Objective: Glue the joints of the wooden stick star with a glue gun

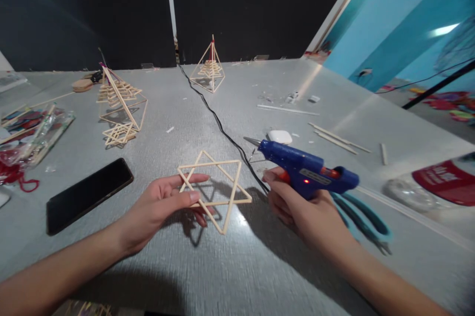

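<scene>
Fingers (193, 196) of the left hand (159, 204) pinch one corner of a wooden stick star (214, 188), thumb on top and the other fingers underneath, holding it lifted just above the grey table (237, 266) so that its shadow falls below. Most of the star reaches out to the right of those fingertips, two stick triangles laid across each other. The right hand (297, 207) is wrapped around the grip of a blue glue gun (304, 170), fingers curled closed and the index finger lying by the orange trigger; the metal nozzle points left, near the star's right-hand tip but apart from it. A black cord (218, 125) runs away from the gun across the table. Just behind the right hand lie teal scissors (365, 219). Left of the left hand's fingers, a dark phone (87, 194) lies flat. Farther off beyond the fingers stand stick pyramids (120, 103), and loose sticks (336, 138) lie to the far right.
</scene>
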`<state>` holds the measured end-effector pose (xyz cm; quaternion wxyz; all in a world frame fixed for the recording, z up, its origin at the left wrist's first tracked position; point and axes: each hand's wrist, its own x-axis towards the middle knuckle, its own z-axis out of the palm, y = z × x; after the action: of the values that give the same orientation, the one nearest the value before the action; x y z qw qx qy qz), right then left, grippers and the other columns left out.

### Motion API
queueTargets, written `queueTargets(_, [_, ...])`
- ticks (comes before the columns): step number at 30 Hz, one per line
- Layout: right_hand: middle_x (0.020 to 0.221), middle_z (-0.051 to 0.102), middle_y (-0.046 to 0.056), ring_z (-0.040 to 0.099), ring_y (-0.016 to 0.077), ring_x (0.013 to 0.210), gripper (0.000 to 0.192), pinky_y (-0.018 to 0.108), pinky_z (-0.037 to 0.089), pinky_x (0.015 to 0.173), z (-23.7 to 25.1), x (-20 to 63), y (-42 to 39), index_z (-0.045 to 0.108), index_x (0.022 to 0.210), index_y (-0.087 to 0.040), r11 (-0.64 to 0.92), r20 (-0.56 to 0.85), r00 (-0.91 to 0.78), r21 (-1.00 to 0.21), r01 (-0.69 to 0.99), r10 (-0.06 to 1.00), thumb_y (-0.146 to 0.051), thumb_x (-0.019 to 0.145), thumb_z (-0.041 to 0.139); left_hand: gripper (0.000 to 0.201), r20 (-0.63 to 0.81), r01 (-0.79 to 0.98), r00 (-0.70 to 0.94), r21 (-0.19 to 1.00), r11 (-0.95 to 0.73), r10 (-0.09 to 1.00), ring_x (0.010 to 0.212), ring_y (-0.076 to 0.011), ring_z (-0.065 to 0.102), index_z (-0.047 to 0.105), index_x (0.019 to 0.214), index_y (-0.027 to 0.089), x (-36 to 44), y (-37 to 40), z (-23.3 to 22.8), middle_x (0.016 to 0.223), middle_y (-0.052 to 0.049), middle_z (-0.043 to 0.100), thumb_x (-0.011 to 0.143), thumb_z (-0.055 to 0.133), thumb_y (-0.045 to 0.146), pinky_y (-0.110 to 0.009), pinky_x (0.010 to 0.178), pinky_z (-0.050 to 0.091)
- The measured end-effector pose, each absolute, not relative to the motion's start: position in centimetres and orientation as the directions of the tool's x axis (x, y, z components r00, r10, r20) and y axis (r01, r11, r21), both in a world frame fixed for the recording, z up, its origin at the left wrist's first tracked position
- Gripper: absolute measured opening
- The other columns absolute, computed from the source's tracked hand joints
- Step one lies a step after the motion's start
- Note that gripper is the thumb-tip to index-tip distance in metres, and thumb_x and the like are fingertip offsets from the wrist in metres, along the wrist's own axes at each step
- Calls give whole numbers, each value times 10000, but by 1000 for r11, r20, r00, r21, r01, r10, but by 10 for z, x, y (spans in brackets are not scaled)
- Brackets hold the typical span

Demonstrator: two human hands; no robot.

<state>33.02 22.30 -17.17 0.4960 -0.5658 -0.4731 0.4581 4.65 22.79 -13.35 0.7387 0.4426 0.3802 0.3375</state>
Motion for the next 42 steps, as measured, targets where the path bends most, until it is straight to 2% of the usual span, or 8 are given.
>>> queueTargets(5, [540, 381, -98, 330, 99, 458, 507, 254, 262, 412, -161, 322, 220, 657, 917, -221, -146, -147, 103, -989, -24, 984, -677, 813, 853, 648, -270, -135, 482, 917, 375, 833, 776, -210, 827, 694, 1457, 153, 46, 226, -136, 956, -129, 873, 920, 909, 448, -313, 754, 617])
queueTargets(9, [538, 283, -131, 229, 74, 478, 574, 238, 228, 431, -156, 315, 219, 646, 889, -223, -268, -265, -43, -956, -122, 963, -712, 733, 905, 655, -278, -92, 544, 918, 385, 792, 865, -222, 848, 677, 1476, 155, 49, 224, -139, 972, -132, 878, 943, 892, 469, -329, 845, 630])
queueTargets(18, [548, 335, -114, 237, 68, 504, 511, 257, 232, 466, -157, 315, 220, 628, 836, -222, -269, -254, -123, -956, -120, 959, -664, 785, 879, 709, -332, 121, 602, 937, 328, 726, 999, -209, 845, 625, 1510, 173, 52, 219, -141, 1056, -122, 882, 966, 821, 585, -341, 995, 630])
queueTargets(23, [549, 296, -117, 238, 70, 501, 520, 268, 242, 474, -155, 315, 220, 556, 796, -238, -242, -223, -165, -964, -110, 961, -662, 817, 856, 563, -209, 289, 592, 957, 37, 778, 993, -227, 840, 690, 1465, 211, 52, 213, -140, 1086, -101, 878, 1010, 739, 538, -331, 910, 660])
queueTargets(28, [553, 288, -124, 212, 69, 500, 533, 274, 227, 477, -157, 316, 220, 554, 847, -245, -229, -201, -207, -966, -123, 957, -687, 820, 850, 400, 7, 305, 629, 917, -256, 777, 894, -193, 846, 743, 1423, 252, 54, 209, -139, 1056, -55, 883, 1047, 681, 370, -268, 807, 661])
queueTargets(33, [534, 289, -124, 202, 61, 480, 563, 280, 199, 462, -157, 315, 220, 625, 897, -227, -233, -190, -238, -958, -169, 953, -714, 785, 882, 369, 167, 342, 648, 808, -479, 743, 995, -190, 840, 774, 1377, 268, 52, 208, -141, 1108, -38, 877, 1018, 692, 252, -262, 880, 647])
queueTargets(38, [528, 287, -121, 202, 54, 475, 571, 277, 187, 460, -157, 314, 221, 633, 869, -222, -239, -190, -242, -952, -191, 952, -716, 770, 902, 290, 149, 376, 643, 793, -480, 752, 1033, -220, 830, 820, 1270, 245, 52, 207, -141, 1176, -67, 864, 1009, 703, 294, -296, 913, 644])
queueTargets(42, [541, 284, -124, 195, 59, 483, 573, 275, 173, 455, -156, 315, 220, 631, 879, -230, -247, -208, -205, -950, -189, 957, -709, 745, 916, 375, -3, 371, 619, 883, -289, 785, 985, -245, 820, 825, 1306, 240, 50, 211, -134, 1152, -88, 866, 1036, 665, 447, -328, 861, 643])
